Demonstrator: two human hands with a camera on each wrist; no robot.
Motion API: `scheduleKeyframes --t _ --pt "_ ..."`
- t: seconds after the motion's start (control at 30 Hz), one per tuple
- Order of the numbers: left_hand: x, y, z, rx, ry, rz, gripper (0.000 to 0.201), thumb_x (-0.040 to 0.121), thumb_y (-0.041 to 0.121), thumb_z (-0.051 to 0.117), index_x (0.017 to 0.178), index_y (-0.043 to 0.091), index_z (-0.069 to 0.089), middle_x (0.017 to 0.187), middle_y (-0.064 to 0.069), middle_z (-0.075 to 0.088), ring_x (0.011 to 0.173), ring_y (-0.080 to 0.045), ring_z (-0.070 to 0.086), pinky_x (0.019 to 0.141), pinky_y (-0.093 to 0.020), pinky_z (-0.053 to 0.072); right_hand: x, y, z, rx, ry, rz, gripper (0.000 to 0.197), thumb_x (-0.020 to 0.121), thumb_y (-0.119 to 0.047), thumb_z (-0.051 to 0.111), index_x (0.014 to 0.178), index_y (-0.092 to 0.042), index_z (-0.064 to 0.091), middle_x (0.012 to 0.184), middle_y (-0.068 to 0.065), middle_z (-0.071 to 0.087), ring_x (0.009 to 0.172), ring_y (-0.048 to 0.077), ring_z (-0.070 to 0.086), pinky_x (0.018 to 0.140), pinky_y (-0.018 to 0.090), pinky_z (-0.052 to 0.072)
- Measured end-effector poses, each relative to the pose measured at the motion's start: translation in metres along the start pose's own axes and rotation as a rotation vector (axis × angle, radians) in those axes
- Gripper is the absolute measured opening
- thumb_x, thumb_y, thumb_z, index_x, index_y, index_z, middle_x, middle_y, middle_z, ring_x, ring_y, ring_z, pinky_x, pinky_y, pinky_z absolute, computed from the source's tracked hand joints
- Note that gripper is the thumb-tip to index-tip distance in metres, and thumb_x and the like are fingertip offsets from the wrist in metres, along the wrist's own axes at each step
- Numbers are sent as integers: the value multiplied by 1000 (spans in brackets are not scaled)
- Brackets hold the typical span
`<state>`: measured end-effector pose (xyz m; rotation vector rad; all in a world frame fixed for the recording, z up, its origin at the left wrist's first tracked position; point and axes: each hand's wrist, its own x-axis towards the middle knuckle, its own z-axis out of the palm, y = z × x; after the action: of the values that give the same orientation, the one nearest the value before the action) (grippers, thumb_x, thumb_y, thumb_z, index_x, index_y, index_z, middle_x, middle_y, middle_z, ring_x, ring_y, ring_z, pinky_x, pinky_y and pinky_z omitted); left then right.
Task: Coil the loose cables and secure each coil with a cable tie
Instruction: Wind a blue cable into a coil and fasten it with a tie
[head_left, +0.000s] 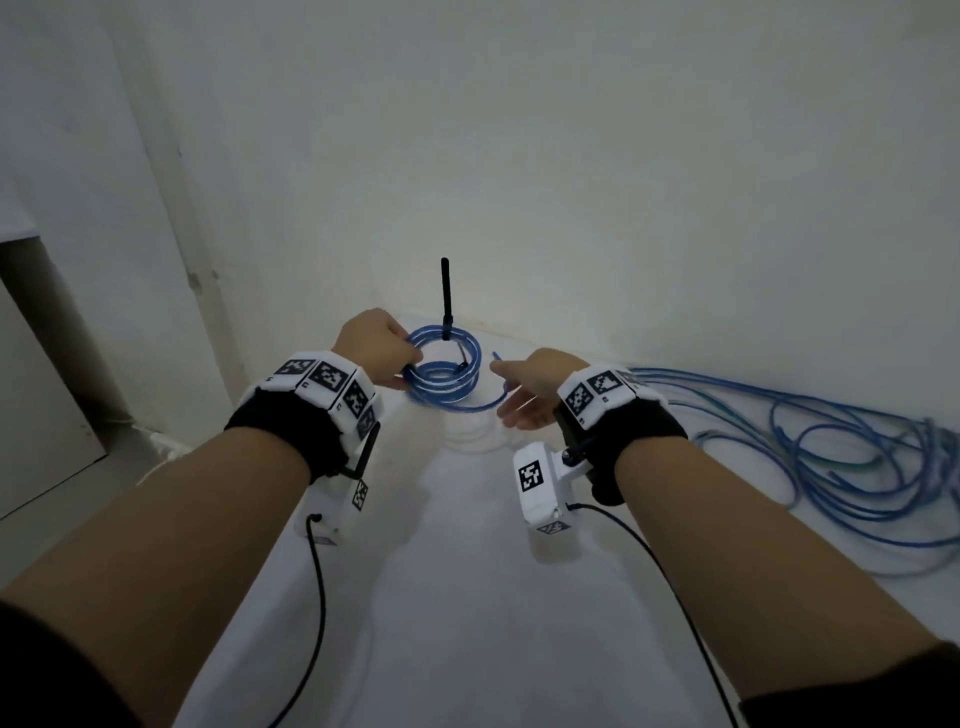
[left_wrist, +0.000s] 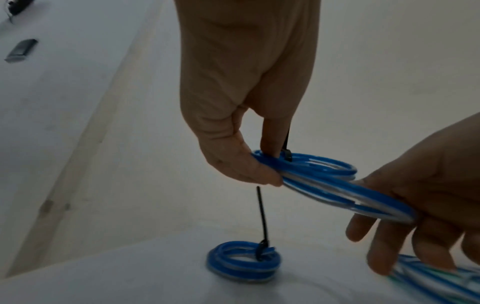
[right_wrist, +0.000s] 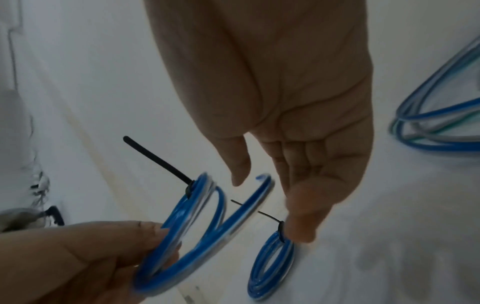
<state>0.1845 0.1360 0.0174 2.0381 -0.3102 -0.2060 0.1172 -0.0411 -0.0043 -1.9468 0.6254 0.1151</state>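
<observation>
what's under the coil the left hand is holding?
A second tied blue coil lies on the white table below the held coil, its black cable tie sticking up. In the head view the held coil covers most of it.

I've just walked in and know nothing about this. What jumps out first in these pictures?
A bright blue cable coil held up by the left hand, with a black cable tie sticking straight up from it. Under it, a second tied coil lies on the white table. To the right, beyond the open right hand, sprawls a tangle of loose blue cables.
</observation>
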Motion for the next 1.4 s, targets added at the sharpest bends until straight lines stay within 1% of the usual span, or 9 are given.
scheduleKeyframes --t 0.17,0.23,0.3,0.47,0.7,0.83,0.97,1.23,1.4 --pt "-23 27 33 -52 -87 151 25 88 2 53 107 17 51 93 -11 57 69 -19 60 61 -31 58 -39 12 -22 343 150 -185 17 95 -11 49 98 2 59 72 13 64 41 13 36 37 16 27" --pt "-36 38 49 -28 -143 234 34 91 2 43 119 21 47 87 -6 53 66 -19 55 62 -32 54 -59 19 -35 423 245 -270 22 96 -11 46 109 2 60 68 10 62 43 13 32 37 17 24" --pt "-48 48 63 -37 -175 295 37 92 1 37 123 20 45 82 -3 52 65 -16 56 54 -23 46 -76 25 -47 411 322 -328 25 98 -14 43 113 -3 60 71 6 62 45 13 30 38 18 24" --pt "-76 70 101 -168 -256 336 38 93 -4 33 120 17 49 82 -4 58 70 -13 63 71 -29 50 -119 45 -78 381 407 -406 27 98 -25 42 108 -10 62 85 4 69 42 9 35 42 20 30" --pt "-114 95 136 -356 -432 308 26 92 -2 49 114 9 57 87 -5 58 73 -12 57 66 -26 56 -152 80 -106 253 522 -524 27 99 -18 45 111 -7 66 83 9 65 41 -9 49 56 15 35" --pt "-133 103 153 -418 -456 344 19 97 24 49 101 9 60 80 -6 55 59 -13 52 55 -23 51 -168 96 -121 268 530 -520 24 97 -17 49 109 -7 68 81 12 63 45 0 50 57 19 38" --pt "-138 106 169 -470 -381 392 13 96 19 51 87 15 58 73 -4 54 52 -9 40 50 -19 39 -182 108 -132 342 556 -566 27 95 -11 53 119 -5 64 71 4 55 48 11 42 45 15 38" --pt "-149 117 185 -578 -430 369 9 96 19 50 89 16 55 72 -2 48 51 -9 36 47 -18 35 -198 120 -147 225 612 -640 28 100 -19 41 112 -16 67 65 -9 49 56 6 41 53 19 35" --pt "-154 121 192 -588 -454 386 10 96 18 51 88 16 56 70 -1 47 53 -10 34 51 -21 32 -197 123 -152 183 669 -662 19 95 -13 52 104 -13 69 75 -10 55 64 4 46 64 20 38"
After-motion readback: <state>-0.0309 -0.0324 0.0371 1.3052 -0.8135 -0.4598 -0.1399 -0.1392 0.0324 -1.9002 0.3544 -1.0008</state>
